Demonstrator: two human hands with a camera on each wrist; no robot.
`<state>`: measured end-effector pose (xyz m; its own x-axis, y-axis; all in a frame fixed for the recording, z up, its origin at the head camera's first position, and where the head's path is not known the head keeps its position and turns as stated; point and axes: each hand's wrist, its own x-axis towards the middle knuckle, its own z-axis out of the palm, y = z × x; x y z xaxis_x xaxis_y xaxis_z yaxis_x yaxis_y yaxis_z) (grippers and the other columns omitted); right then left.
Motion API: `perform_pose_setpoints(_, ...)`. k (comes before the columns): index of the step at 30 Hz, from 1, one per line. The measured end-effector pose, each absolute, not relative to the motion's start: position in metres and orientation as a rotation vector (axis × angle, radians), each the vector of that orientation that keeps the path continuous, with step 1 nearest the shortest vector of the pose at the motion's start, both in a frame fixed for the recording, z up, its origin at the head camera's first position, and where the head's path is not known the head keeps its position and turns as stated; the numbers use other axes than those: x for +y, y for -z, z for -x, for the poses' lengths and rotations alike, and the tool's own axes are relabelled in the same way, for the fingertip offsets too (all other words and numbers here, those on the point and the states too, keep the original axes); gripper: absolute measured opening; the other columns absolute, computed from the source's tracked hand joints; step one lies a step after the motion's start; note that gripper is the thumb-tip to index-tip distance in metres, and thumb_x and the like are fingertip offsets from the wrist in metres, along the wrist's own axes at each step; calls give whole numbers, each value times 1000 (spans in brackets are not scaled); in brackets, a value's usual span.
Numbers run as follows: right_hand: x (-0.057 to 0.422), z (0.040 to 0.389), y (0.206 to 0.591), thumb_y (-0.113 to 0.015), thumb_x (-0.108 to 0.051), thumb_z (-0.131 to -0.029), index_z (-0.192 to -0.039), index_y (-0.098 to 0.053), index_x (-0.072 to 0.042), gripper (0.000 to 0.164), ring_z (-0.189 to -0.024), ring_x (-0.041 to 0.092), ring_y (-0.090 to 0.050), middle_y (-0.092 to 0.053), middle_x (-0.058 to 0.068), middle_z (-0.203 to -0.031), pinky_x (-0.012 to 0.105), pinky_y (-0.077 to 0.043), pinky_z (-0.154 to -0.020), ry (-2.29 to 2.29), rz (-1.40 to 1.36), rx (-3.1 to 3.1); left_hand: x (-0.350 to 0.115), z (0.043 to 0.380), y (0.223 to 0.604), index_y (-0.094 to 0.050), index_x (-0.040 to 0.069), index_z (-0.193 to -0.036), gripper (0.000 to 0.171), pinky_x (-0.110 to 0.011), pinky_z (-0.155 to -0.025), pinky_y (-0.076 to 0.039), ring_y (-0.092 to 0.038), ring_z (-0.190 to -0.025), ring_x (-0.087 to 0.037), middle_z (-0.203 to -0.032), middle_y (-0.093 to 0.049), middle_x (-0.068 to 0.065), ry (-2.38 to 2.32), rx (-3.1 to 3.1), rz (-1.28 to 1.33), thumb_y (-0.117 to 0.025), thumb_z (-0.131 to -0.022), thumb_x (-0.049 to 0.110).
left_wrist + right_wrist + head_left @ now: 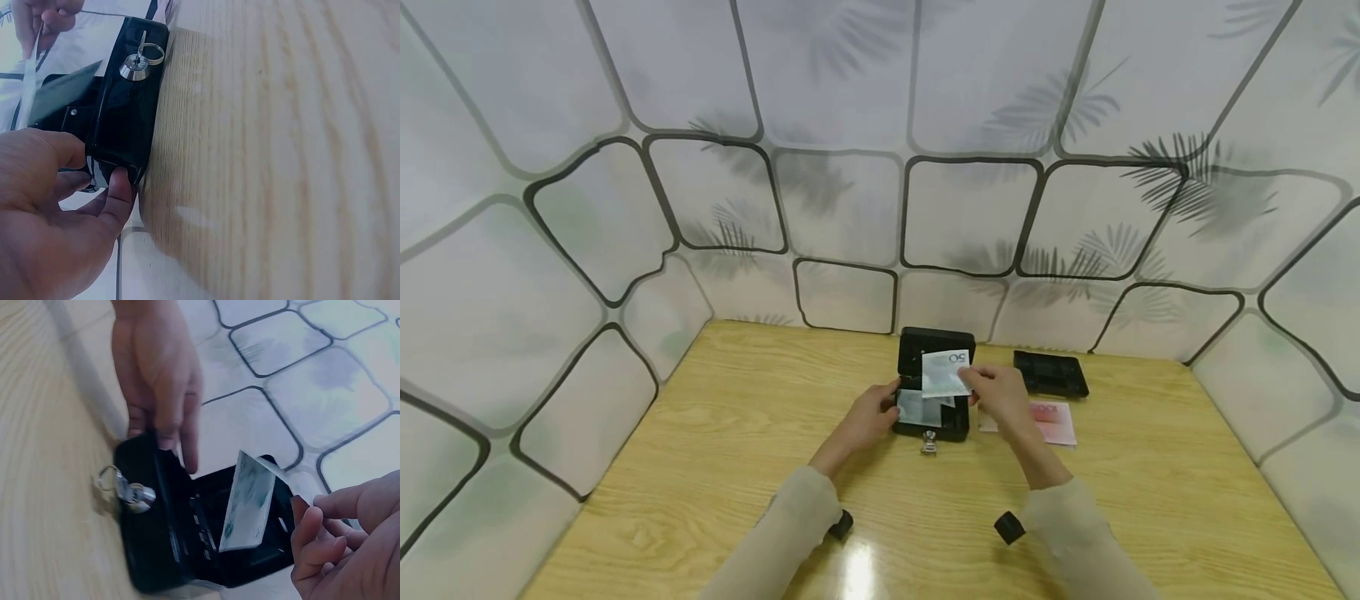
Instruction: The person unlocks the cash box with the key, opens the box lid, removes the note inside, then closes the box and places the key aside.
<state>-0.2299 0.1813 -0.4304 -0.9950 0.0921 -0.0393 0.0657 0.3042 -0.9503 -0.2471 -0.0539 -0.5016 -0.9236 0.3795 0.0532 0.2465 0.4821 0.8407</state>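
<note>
A black cash box (956,426) stands on the table with its lid (917,339) raised at the back. A key with a ring (150,55) sits in its front lock. My left hand (865,418) grips the box's left side wall, its fingers and thumb at the corner in the left wrist view. Between thumb and fingers, my right hand (1002,392) pinches a pale green banknote (942,377) marked 50 above the box. Another pale greenish note (916,408) lies inside the box, partly under the held one.
Right of the box lies a black compartment tray (1051,373). In front of it are reddish banknotes (1055,422), partly hidden by my right arm. The wooden table (760,400) meets a patterned cloth wall (842,208) at the back and sides.
</note>
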Motion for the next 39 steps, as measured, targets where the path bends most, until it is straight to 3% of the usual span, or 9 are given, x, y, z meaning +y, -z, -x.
perform_pose_setpoints(4,193,226,421,-71,-21,-100,-111,-71,12,35,-61,12,-58,-60,3,-70,26,-55,-62,-1929,162,-2462,-54,247,501,-40,-5,-155,55,-49,-102,-47,-54,-130,-38,-147,-49,-30,-1426,2581,-558,-56,-103,2)
perform_pose_setpoints(7,204,221,415,-69,-21,-101,-111,-70,12,35,-62,11,-56,-60,5,-70,24,-53,-60,-1924,128,-2458,-54,247,500,-40,-6,-154,55,-49,-102,-47,-54,-129,-37,-146,-49,-30,-1420,2585,-567,-56,-102,2)
perform_pose_setpoints(11,222,214,410,-68,-24,-102,-113,-69,12,37,-58,9,-51,-60,4,-68,22,-40,-49,-1876,107,-2472,-54,247,500,-41,-6,-154,55,-49,-102,-47,-55,-127,-35,-146,-50,-30,-1405,2596,-562,-56,-102,2)
perform_pose_setpoints(17,259,206,407,-65,-29,-104,-123,-65,13,46,-65,8,-54,-61,1,-74,23,-47,-57,-1755,120,-2527,-54,247,501,-41,-5,-154,56,-49,-103,-46,-53,-129,-36,-146,-49,-30,-1402,2599,-555,-56,-101,2)
perform_pose_setpoints(24,300,193,405,-61,-34,-106,-123,-63,13,50,-67,9,-53,-60,-1,-74,24,-46,-58,-1676,173,-2581,-55,248,503,-40,-7,-154,56,-51,-107,-44,-51,-133,-38,-146,-50,-30,-1410,2605,-579,-56,-101,1)
perform_pose_setpoints(31,334,183,405,-56,-37,-107,-130,-58,14,56,-67,10,-52,-59,-1,-76,24,-46,-59,-1558,237,-2654,-58,248,503,-42,-5,-154,55,-48,-100,-48,-57,-124,-34,-144,-53,-28,-1391,2636,-572,-57,-101,1)
perform_pose_setpoints(36,366,179,408,-55,-45,-106,-131,-60,11,62,-67,10,-55,-62,-3,-75,24,-49,-61,-1487,334,-2689,-56,248,501,-41,-4,-155,55,-47,-102,-47,-55,-127,-33,-146,-51,-27,-1373,2633,-547,-57,-102,2)
perform_pose_setpoints(39,386,176,410,-55,-50,-104,-127,-67,1,57,-68,10,-56,-63,-6,-74,25,-50,-61,-1462,402,-2694,-55,248,501,-41,-4,-155,55,-48,-105,-46,-54,-129,-33,-146,-51,-27,-1358,2636,-545,-58,-102,3)
